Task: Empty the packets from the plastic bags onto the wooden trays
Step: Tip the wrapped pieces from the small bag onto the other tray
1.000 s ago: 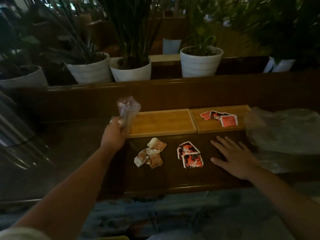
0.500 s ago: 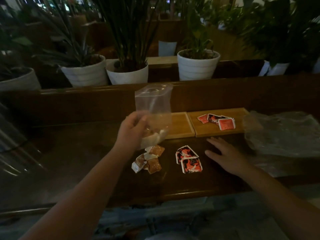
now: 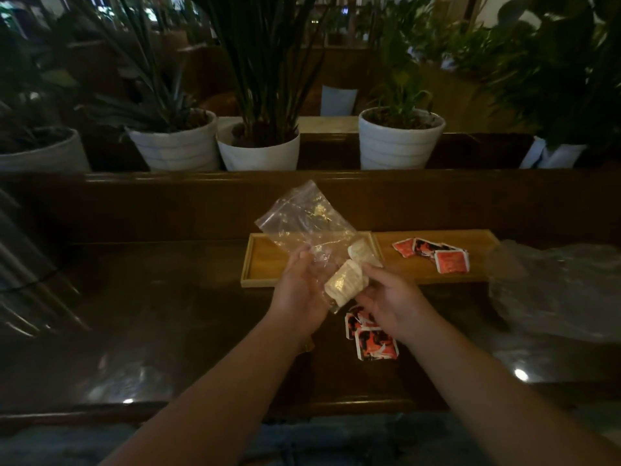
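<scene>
**Both hands on the bag now**

Up comes the right hand off the counter, where it lay flat half a second ago, and it has joined the left hand in front of the trays. Between them is the clear zip bag, tilted, its far end pointing up and left. The left hand grips the bag's near end, fingers curled around the plastic. The right hand pinches the lower corner, where pale packets sit bunched inside the bag, a second one just above them.

Behind the bag, the left wooden tray is partly hidden, and no packets show on its visible part. Just beside it on the right, the right wooden tray carries a small pile of red packets. More red-and-black packets lie on the dark wooden counter near the right wrist. Crumpled clear plastic sits at the counter's right end. On the far side of the ledge, white plant pots stand in a row.
</scene>
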